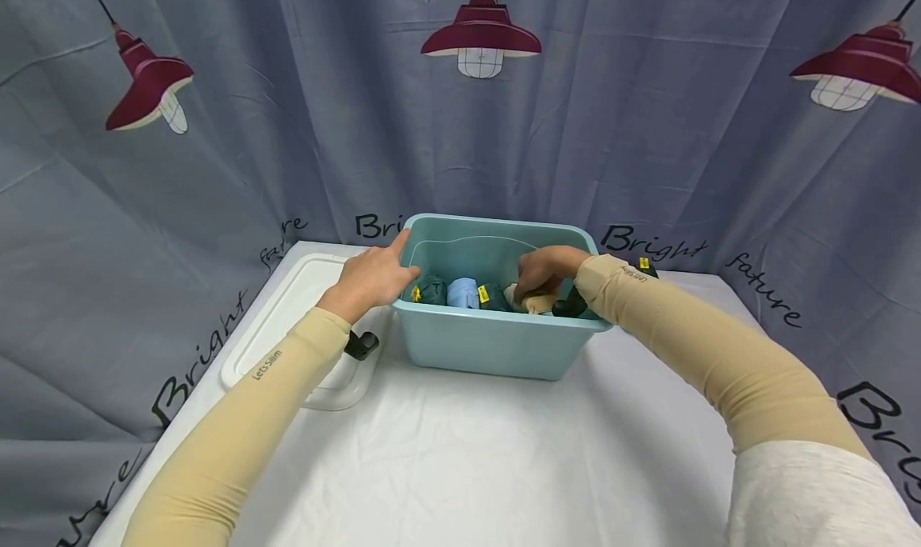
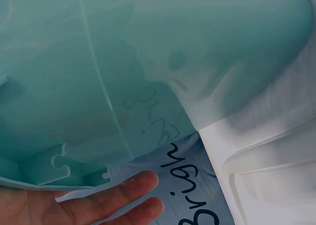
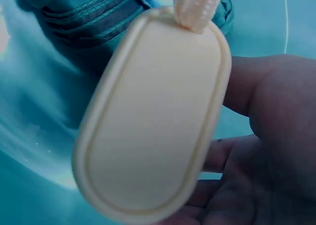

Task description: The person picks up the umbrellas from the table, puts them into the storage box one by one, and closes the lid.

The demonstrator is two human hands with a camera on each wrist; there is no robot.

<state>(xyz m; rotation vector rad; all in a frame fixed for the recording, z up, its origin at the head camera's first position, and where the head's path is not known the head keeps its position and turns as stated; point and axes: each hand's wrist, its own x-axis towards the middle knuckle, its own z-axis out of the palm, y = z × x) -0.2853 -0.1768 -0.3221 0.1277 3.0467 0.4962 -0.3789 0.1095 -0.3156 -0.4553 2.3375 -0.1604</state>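
While the left hand rests at the left end of the teal bin, its fingers straight along the outside of the rim, the right hand reaches down inside. The left grip is wide and closes round nothing; it seems placed there to steady the bin against a nudge from the other arm. The right grip is narrow, its fingers curled on the beige bundle, which sits in the bin toward the right end; exactly where the fingertips meet it is hidden. In the right wrist view a cream oval handle with a ribbed strap stands in front of the thumb and fingers, probably because the hold is on the body behind it. To the left, a light blue bundle lies between two dark green bundles, a side-by-side row that likely stops them rolling and leaves each one within reach. The white lid lies flat on the tabletop, left of the bin, apparently put there to leave the bin's mouth free for both arms
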